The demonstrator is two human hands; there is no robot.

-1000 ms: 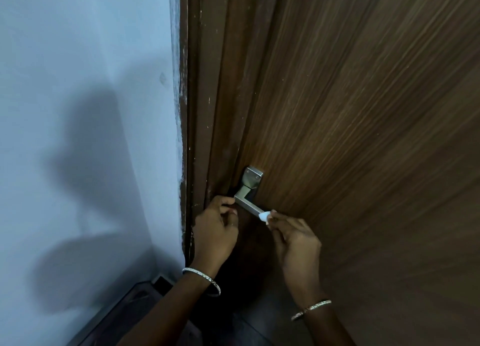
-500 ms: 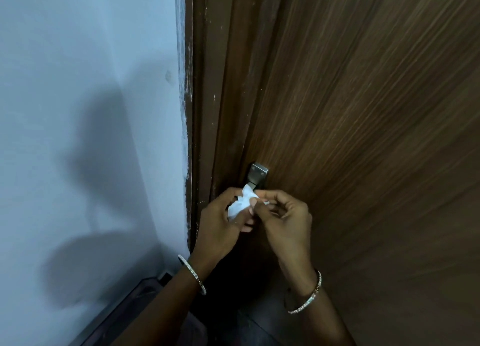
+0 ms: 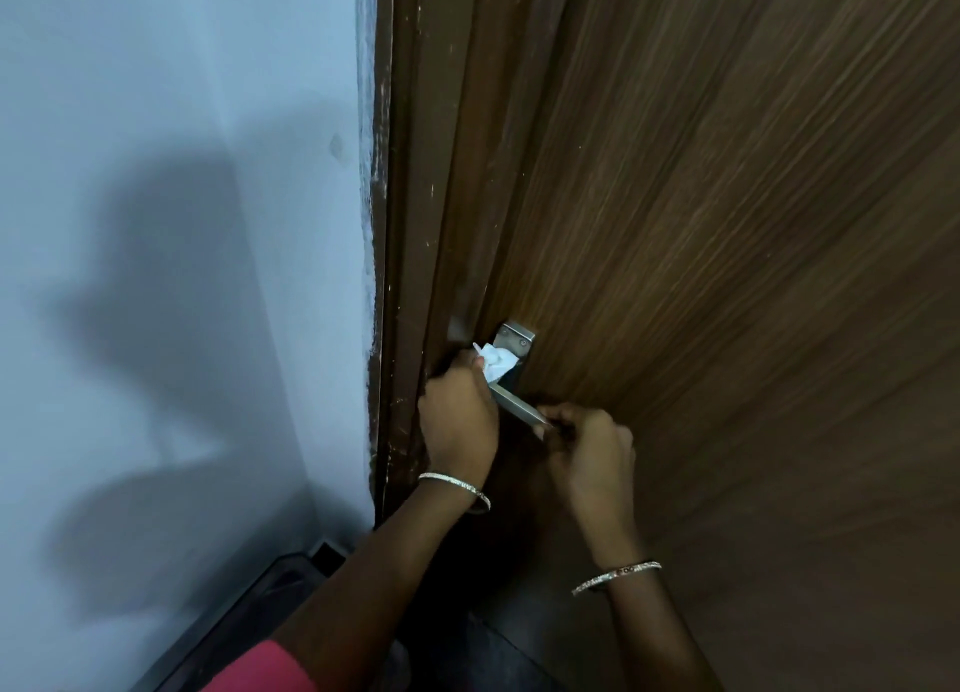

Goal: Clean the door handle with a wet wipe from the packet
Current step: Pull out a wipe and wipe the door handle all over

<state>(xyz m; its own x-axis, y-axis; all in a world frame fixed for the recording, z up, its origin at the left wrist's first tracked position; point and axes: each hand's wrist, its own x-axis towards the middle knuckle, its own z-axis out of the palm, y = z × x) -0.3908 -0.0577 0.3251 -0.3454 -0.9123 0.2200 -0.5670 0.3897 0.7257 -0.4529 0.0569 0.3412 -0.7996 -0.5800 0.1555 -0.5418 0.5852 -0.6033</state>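
Wipe point(image 3: 496, 361) crumpled, white, bunched against silver handle point(image 3: 519, 409).

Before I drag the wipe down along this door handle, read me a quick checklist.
1. wet wipe gripped in left hand: ok.
2. Wipe touching the door handle at its base, by the mounting plate: ok.
3. right hand holding the lever's free end: ok.
4. Lever between the two hands uncovered: ok.
5. Wipe damp enough: cannot tell.
6. packet nearby for a spare: cannot tell, not in view.
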